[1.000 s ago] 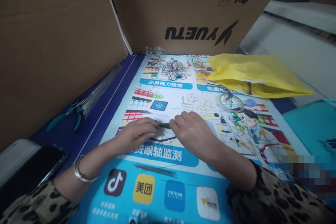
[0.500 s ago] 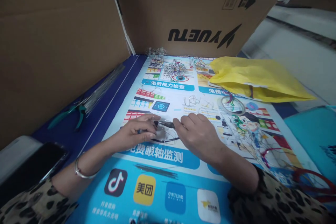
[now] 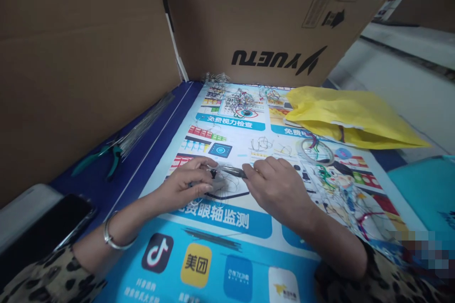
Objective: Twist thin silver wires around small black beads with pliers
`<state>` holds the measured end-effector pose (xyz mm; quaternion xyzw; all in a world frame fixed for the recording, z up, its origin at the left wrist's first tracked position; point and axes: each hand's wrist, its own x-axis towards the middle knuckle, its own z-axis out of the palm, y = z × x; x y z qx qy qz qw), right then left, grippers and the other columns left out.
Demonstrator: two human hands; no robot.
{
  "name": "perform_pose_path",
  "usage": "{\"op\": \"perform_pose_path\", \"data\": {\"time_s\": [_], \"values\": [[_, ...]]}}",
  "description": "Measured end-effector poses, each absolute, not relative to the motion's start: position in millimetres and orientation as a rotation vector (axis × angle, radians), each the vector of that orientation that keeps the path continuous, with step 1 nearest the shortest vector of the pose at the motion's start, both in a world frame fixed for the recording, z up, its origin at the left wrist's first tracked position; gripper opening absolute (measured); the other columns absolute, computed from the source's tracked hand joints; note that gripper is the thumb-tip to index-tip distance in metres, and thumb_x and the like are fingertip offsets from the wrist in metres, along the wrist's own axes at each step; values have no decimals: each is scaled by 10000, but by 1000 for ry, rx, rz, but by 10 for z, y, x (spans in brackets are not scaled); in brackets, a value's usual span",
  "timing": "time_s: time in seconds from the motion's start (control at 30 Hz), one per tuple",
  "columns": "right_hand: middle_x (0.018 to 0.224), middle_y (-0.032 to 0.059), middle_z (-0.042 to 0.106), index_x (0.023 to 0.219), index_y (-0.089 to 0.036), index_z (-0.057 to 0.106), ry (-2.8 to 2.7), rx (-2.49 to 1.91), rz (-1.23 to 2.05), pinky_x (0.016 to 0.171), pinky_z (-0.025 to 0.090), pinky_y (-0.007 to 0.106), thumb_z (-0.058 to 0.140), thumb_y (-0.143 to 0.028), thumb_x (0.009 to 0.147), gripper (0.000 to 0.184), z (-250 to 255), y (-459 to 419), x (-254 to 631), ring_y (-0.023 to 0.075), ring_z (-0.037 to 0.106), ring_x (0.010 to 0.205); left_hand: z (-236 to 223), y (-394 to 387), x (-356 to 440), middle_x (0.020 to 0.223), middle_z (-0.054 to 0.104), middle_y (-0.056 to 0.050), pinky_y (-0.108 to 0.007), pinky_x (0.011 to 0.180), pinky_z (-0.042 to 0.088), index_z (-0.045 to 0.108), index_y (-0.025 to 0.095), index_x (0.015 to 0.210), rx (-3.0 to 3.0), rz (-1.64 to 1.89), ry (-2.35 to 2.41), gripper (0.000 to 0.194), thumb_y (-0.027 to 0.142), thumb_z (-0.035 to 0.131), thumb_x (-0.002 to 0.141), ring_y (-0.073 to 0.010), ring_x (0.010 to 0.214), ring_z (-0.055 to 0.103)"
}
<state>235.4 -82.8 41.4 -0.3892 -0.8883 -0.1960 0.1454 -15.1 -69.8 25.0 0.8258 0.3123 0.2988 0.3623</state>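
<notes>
My left hand [image 3: 188, 184] rests on the printed poster [image 3: 227, 251] with its fingers pinched on a small dark bead-like piece and thin wire [image 3: 227, 188]. My right hand [image 3: 280, 189] is closed on a slim dark pointed tool [image 3: 232, 172] whose tip meets the left fingers. Both hands sit close together at the middle of the poster, with fine wire loops lying under and between them.
Cardboard walls [image 3: 88, 57] stand to the left and behind. Teal-handled pliers [image 3: 106, 156] and a bundle of straight wires [image 3: 145, 123] lie at left, a black phone [image 3: 46, 227] at near left. A yellow bag [image 3: 348, 113], a tape roll [image 3: 316, 149] and tangled coloured wire pieces [image 3: 341, 184] lie at right.
Both hands stay together on the wire work, fingers shifting slightly; the tool tip has stayed against the left fingers. The view has tilted down a little, so everything sits lower in frame.
</notes>
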Motion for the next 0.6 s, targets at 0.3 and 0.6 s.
{"op": "perform_pose_path", "data": {"time_s": [0.3, 0.6], "values": [[739, 31, 578, 850, -184, 619, -2615, -1223, -355, 638, 253, 317, 539, -217, 836, 87, 499, -908, 2249, 182, 467, 715, 225, -732, -115, 1141, 547, -99, -339, 890, 454, 663, 168, 900, 2268, 788, 771, 160, 207, 510, 873, -207, 1081, 510], [699, 29, 543, 776, -183, 583, -2644, -1256, -482, 610, 228, 326, 549, -175, 823, 59, 565, -988, 2145, 181, 439, 665, 254, -780, -85, 1248, 481, -117, -336, 941, 437, 656, 171, 896, 2369, 727, 772, 174, 190, 485, 869, -218, 1161, 471]]}}
